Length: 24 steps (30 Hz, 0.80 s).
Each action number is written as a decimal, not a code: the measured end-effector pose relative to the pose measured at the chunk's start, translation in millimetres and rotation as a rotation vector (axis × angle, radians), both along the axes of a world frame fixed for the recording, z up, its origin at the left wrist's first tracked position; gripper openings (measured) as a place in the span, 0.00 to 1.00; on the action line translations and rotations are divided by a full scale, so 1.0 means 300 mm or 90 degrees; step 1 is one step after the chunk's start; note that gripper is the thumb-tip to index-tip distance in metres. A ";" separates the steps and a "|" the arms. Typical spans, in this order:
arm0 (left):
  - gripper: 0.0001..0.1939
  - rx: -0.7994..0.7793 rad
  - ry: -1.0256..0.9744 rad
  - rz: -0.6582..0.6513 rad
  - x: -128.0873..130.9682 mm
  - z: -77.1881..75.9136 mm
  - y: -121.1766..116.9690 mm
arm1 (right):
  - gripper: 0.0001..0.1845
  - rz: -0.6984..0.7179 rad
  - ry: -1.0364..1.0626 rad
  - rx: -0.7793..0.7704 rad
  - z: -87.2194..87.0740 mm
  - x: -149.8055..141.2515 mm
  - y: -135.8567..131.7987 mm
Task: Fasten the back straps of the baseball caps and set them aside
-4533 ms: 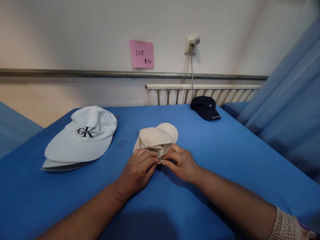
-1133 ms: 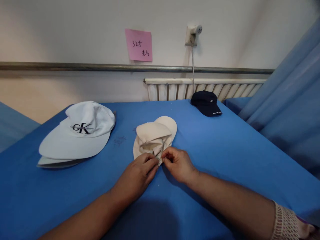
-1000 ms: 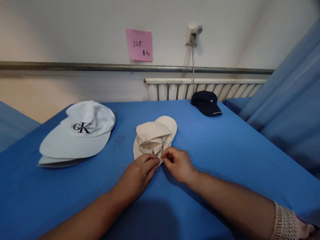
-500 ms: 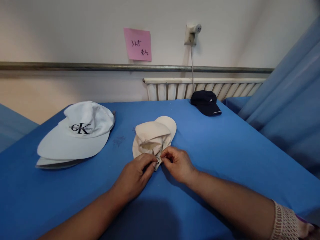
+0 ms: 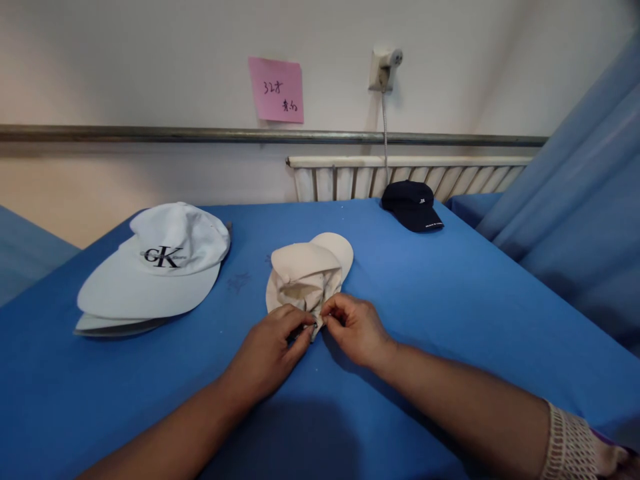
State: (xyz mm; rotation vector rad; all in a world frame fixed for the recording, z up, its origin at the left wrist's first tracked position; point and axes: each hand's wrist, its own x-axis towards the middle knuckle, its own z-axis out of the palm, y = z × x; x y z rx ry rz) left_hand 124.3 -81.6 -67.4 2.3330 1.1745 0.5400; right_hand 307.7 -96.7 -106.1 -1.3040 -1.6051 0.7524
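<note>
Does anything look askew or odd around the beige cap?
Mildly odd: the beige cap is crumpled, its opening gaping toward the wearer, with both the left hand and right hand pinching its near edge. The white cap sits on another, brims not quite aligned. I see no spill or obvious damage.

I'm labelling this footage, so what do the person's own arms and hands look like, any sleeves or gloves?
Both the left hand and the right hand are bare, with no gloves or rings visible. The right arm has a cream, open-knit sleeve with a bit of purple at its edge; no sleeve shows on the left.
</note>
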 end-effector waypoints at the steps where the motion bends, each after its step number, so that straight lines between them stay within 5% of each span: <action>1: 0.10 -0.008 -0.004 0.007 0.001 -0.001 0.000 | 0.08 0.000 0.001 0.001 0.000 0.000 0.000; 24: 0.09 -0.037 -0.048 0.028 -0.020 -0.029 0.024 | 0.07 -0.001 0.030 0.040 -0.001 -0.002 -0.001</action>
